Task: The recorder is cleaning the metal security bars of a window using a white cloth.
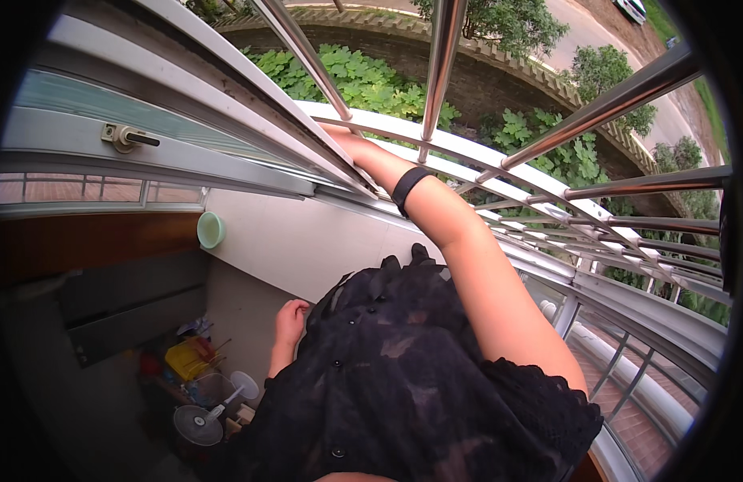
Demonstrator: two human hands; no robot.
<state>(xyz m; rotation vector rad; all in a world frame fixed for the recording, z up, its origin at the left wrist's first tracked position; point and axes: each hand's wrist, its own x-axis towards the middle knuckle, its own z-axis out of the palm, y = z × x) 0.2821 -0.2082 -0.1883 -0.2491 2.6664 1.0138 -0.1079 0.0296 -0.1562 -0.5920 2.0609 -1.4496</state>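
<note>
My right hand (340, 135) reaches outside, past the edge of a sliding window sash (251, 120). Its fingers are hidden behind the frame, so what they touch cannot be seen. A black band (410, 188) circles that forearm, which lies beside the white rail of a metal window guard (462, 150). At my left side, my left hand (289, 325) hangs with loosely bent fingers and nothing visible in it. A latch with a dark handle (130, 138) is fixed on the window frame at the left.
My dark shoes (419, 254) stand on a pale ledge (299, 241), with a light green bowl-like container (211, 229) at its left end. Below on the left are a white fan (198, 423) and a yellow container (190, 356). Steel bars (440, 66) rise outside.
</note>
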